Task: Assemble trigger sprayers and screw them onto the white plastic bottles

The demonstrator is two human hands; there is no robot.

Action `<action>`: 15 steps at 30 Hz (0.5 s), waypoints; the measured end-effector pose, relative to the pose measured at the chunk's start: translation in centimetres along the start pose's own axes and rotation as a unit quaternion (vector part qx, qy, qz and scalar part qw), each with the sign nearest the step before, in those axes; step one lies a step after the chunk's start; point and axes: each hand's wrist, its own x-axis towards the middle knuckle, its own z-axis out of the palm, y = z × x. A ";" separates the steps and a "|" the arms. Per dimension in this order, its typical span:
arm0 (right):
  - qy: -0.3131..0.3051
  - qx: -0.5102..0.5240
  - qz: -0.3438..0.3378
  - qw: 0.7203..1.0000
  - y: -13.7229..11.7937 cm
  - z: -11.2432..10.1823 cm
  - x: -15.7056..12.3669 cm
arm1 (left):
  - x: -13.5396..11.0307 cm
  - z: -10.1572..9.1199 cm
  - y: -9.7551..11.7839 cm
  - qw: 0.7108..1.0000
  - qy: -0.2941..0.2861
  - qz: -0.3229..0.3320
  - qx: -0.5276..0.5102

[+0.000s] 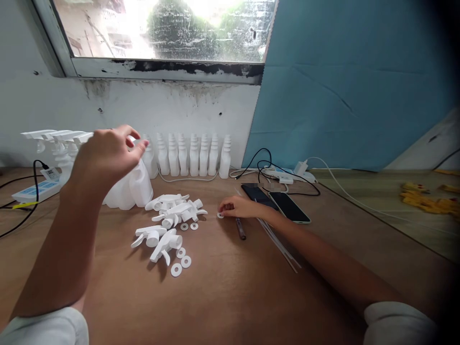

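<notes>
My left hand point(108, 153) is raised at the left, its thumb and forefinger curled round the top of a white plastic bottle point(142, 184). The palm and wrist hide much of the grip. My right hand point(237, 207) rests low over the table with its fingertips pinched on a small white ring washer point(220, 215). Between the hands lie several white trigger spray heads point(176, 211) in a loose pile. More flat ring washers point(176, 270) lie beside them. Just below my right hand is a dark-handled screwdriver-like tool point(240, 229).
Several white bottles point(194, 155) without spray heads stand in a row by the wall. Bottles with spray heads point(59, 139) stand at far left near a power strip point(38, 190). Thin white tubes point(278, 244) lie under my right forearm, near two phones point(289, 207) and cables point(287, 167).
</notes>
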 end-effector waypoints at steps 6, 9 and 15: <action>-0.023 -0.029 -0.004 0.999 0.1 -0.2 -0.1 | 0.4 2.9 0.9 0.912 -0.334 0.230 -0.054; -0.017 -0.039 -0.006 0.999 0.1 0.0 0.0 | 0.5 5.1 1.7 0.881 -0.401 0.246 -0.054; -0.012 -0.048 -0.010 0.999 -0.2 0.1 0.0 | -0.2 8.7 3.0 0.846 -0.449 0.287 -0.035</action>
